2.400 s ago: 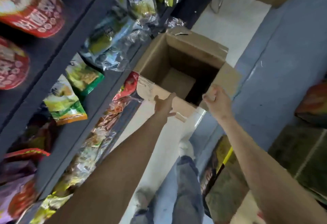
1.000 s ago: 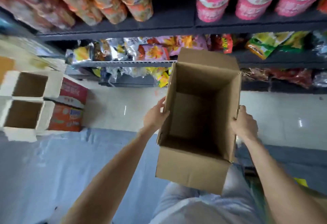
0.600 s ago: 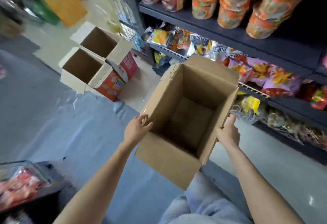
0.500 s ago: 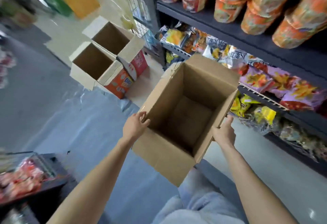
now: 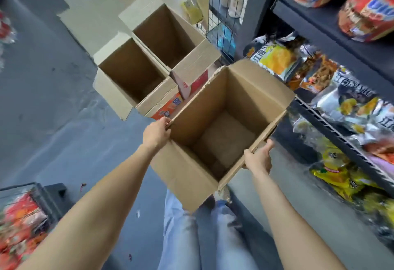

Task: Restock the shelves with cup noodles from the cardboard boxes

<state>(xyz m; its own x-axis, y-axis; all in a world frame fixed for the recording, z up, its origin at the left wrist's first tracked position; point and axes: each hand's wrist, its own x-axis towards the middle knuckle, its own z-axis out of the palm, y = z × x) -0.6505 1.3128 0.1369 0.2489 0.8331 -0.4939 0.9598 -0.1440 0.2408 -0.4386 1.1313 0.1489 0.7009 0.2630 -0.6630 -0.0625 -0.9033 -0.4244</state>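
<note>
This was a shop aisle, a small grocery or convenience store. Along the right of the frame ran dark metal shelving [image 5: 332, 17] stocked with goods: big orange and red cup noodle tubs [image 5: 366, 11] on the upper tier, shiny printed snack packets [image 5: 332, 90] crowding the white wire rack [image 5: 341, 135] beneath. Two opened brown cardboard cartons [image 5: 147, 56] stood on the grey floor [image 5: 47, 103] at upper centre, more packaged goods lower left.
</note>
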